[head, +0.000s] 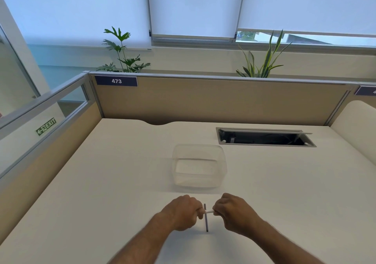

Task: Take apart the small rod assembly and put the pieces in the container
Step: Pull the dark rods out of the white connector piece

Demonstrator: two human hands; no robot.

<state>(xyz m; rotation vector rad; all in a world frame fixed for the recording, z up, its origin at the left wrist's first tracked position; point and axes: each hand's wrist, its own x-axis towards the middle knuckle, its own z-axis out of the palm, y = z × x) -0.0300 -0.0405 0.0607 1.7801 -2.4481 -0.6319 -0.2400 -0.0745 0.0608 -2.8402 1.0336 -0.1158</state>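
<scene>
The small rod assembly (206, 216) is a thin dark rod crossed by a short white piece, held just above the white desk (101, 192) near its front edge. My left hand (182, 213) grips the white piece's left end with curled fingers. My right hand (234, 213) pinches its right end. The dark rod runs up and down between my two hands. A clear, empty plastic container (199, 167) stands on the desk just beyond my hands.
An open cable tray (264, 138) is cut into the desk at the back right. Beige partition walls (203, 101) close the desk at the back and on the left. Two plants stand behind the back partition.
</scene>
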